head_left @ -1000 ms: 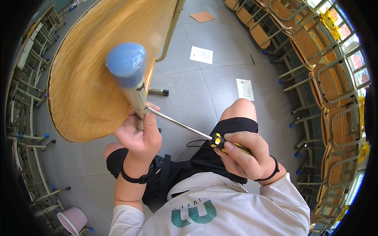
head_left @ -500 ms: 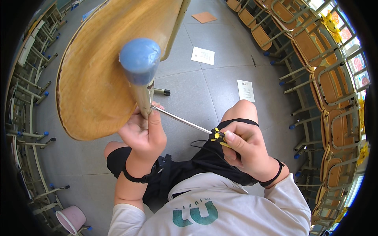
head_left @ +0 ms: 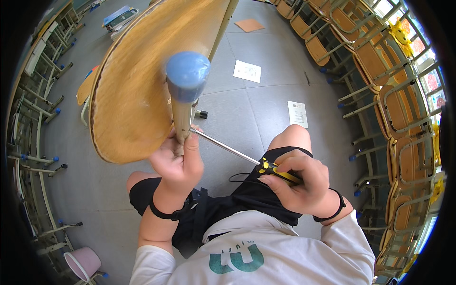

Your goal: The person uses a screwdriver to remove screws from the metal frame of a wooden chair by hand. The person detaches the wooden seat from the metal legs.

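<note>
A wooden chair panel (head_left: 130, 97) with a worn edge tilts up at the left. Beside it, a pale metal tube (head_left: 182, 114) ends in a blue cap (head_left: 187, 76) close to the camera. My left hand (head_left: 179, 161) is closed around the tube's lower part, thumb along its near side, with some fingers hidden behind. In my right hand (head_left: 304, 183) is the black and yellow handle of a screwdriver (head_left: 228, 149), thumb and fingers wrapped around it. The shaft slants up to the left, its tip meeting the tube beside my left fingertips; any screw there is too small to make out.
Stacked wooden chairs (head_left: 403, 109) line the right side, and metal-legged furniture (head_left: 35, 99) stands along the left. Papers (head_left: 247, 71) and a brown board (head_left: 249, 25) lie on the grey floor. A pink bucket (head_left: 85, 262) sits lower left; books (head_left: 121, 20) are piled farther off.
The chair panel and tube have shifted right and tilted in the view. My right fingers have moved on the screwdriver handle, and the handle has turned. The tip stays at the tube.
</note>
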`<state>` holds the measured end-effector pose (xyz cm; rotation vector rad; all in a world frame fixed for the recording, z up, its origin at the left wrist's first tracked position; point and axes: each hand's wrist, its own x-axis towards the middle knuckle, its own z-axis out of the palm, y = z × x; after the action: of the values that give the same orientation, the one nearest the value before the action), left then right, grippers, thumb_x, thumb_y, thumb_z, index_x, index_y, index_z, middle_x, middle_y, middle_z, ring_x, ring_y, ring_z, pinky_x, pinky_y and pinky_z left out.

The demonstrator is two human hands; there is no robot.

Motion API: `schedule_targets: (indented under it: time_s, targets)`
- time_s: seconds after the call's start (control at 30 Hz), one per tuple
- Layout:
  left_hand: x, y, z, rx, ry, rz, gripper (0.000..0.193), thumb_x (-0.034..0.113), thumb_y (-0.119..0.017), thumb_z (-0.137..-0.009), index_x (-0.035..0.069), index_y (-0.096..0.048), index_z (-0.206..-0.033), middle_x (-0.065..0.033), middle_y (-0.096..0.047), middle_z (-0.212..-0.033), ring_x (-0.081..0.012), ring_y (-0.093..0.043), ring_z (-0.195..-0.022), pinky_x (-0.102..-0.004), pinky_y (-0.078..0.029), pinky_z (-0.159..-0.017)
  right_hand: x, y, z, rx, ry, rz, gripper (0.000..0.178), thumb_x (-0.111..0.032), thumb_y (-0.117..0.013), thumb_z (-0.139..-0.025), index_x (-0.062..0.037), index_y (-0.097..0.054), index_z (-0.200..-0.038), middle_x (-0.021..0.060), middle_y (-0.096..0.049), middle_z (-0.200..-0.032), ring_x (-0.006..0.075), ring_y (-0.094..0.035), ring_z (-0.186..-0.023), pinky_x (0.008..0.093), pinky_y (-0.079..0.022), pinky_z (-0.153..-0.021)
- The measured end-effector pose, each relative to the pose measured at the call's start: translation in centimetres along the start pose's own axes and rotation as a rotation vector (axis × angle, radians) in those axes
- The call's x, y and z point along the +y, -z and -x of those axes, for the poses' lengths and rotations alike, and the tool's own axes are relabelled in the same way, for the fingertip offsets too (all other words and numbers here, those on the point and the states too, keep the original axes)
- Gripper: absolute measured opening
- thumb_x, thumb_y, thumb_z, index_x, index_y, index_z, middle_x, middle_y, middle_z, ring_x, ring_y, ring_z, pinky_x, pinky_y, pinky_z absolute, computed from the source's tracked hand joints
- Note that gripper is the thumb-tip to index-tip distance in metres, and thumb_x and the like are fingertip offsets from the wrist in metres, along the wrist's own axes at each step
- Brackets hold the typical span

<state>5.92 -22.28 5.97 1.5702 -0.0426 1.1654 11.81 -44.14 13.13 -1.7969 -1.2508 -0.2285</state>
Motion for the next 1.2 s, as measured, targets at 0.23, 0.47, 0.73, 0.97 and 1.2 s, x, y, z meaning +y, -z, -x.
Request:
schedule_targets:
  time_s: [0.23, 0.47, 0.73, 0.97, 1.2]
  targets:
    - [0.5, -0.1, -0.3, -0.030, 0.021, -0.089, 0.024, -0.002, -0.053, -0.091, -0.006, -0.033, -0.104, -0.0180, -0.059, -0.080, -0.0207, -0.058, -0.072, -0.0306, -0.048, -0.067, -0.9, 2.8, -3.5, -0.316, -1.094, -0.976, 0.021, -0.009, -0.069, -0.087, 0.0058, -0.056, -0.095, 0.0101, -0.061, -0.070, 0.0114, -0.048, -0.043, 0.0213, -0.031, -0.037]
    - [0.4, -0.1, -0.2, -0.041, 0.055, -0.069, 0.021, -0.003, -0.054, -0.090, -0.006, -0.036, -0.101, -0.0169, -0.060, -0.081, -0.0206, -0.059, -0.074, -0.0301, -0.048, -0.069, -0.8, 0.7, -1.8, -0.045, 0.256, 0.421, 0.029, -0.008, -0.080, -0.072, 0.0056, -0.059, -0.086, 0.0145, -0.062, -0.069, 0.0210, -0.055, -0.050, 0.0236, -0.039, -0.042]
    - [-0.1, -0.4, -0.1, 0.018, -0.032, -0.063, 0.018, -0.004, -0.054, -0.089, -0.007, -0.039, -0.099, -0.0170, -0.060, -0.082, -0.0208, -0.059, -0.075, -0.0308, -0.049, -0.069, -0.1, 2.4, -3.5, -0.339, -1.135, -1.000, 0.017, -0.011, -0.069, -0.088, 0.0044, -0.060, -0.089, 0.0056, -0.061, -0.070, 0.0082, -0.049, -0.050, 0.0209, -0.034, -0.042]
    - [-0.4, 0.0, 0.0, -0.086, -0.005, -0.115, 0.028, -0.006, -0.053, -0.089, -0.006, -0.032, -0.107, -0.0181, -0.059, -0.085, -0.0212, -0.058, -0.074, -0.0321, -0.049, -0.069, 0.3, -0.4, -1.4, 0.042, 0.210, 0.230, 0.029, 0.000, -0.080, -0.071, 0.0044, -0.057, -0.089, 0.0113, -0.060, -0.074, 0.0175, -0.054, -0.050, 0.0239, -0.042, -0.044]
    - [-0.7, -0.1, 0.3, -0.022, -0.033, -0.102, 0.030, -0.004, -0.053, -0.090, -0.005, -0.031, -0.109, -0.0188, -0.058, -0.086, -0.0216, -0.058, -0.075, -0.0331, -0.050, -0.070, -0.4, 1.6, -3.1, -0.152, -0.473, -0.396, 0.021, -0.002, -0.076, -0.077, 0.0049, -0.057, -0.080, 0.0143, -0.061, -0.077, 0.0185, -0.059, -0.051, 0.0248, -0.041, -0.039]
